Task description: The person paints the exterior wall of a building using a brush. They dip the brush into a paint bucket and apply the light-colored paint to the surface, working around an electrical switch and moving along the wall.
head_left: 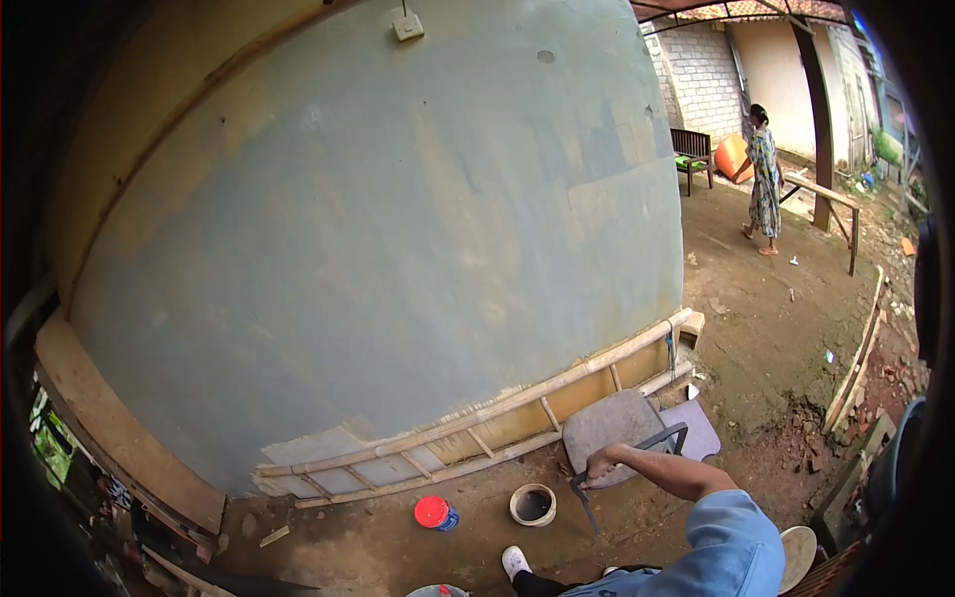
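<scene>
- Lower right: right hand (pixel 601 465) clamped on a chair (pixel 609 426), grip details hard to make out.
- Left hand: out of frame; fingers, cannot tell.
- Bottom edge: bucket (pixel 422 592), mostly cut off.

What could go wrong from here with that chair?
1. Spill: the bucket stands close beside the chair that the right hand grips by an armrest; a swing that way could tip it and its dark contents.
2. Snag: the chair overlaps the ladder in view; contact is unclear, but moving it might catch a rail.
3. Kick: the white shoe is near the bucket; a forward step might hit it.
</scene>
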The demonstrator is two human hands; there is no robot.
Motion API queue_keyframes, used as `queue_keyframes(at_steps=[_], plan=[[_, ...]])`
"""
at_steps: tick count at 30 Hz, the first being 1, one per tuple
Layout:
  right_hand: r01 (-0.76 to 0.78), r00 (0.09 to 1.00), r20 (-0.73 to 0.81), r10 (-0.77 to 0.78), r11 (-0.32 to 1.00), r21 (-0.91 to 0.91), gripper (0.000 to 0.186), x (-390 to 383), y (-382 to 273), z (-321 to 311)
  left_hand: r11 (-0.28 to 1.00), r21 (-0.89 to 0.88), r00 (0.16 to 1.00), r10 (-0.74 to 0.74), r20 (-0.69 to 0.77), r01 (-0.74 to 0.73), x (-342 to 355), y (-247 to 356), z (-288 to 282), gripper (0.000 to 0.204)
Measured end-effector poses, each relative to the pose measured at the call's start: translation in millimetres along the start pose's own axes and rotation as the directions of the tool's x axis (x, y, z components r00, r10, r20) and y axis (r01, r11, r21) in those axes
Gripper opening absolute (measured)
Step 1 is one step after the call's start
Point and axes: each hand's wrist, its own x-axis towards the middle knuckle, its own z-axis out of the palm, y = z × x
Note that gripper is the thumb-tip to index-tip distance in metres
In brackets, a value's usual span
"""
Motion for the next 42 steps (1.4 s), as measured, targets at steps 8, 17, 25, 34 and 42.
queue_keyframes(at_steps=[8,17,25,34,42], plan=[[0.285,0.923,0.335,-0.191,0.922,-0.26,0.077,-49,-21,-44,0.992,-0.122,0.998,0.04,0.054,-0.033,-13,35,1,0.038],[0.29,0.915,0.396,-0.084,0.819,-0.496,0.075,-79,-7,-62,0.978,-0.205,0.999,0.035,0.04,-0.026,-27,56,-13,0.039],[0.109,0.94,0.32,0.12,0.782,-0.614,0.042,-89,-20,-77,0.938,-0.344,0.989,-0.09,-0.119,0.044,-27,22,-88,0.041],[0.12,0.88,0.414,0.232,0.735,-0.668,0.052,-149,-95,-66,0.919,-0.387,0.944,-0.19,-0.269,0.075,11,-47,-161,0.043],[0.197,0.843,0.476,0.25,0.68,-0.706,0.052,-147,-255,-43,0.98,-0.178,0.924,-0.149,-0.353,0.09,77,-53,-212,0.042]])
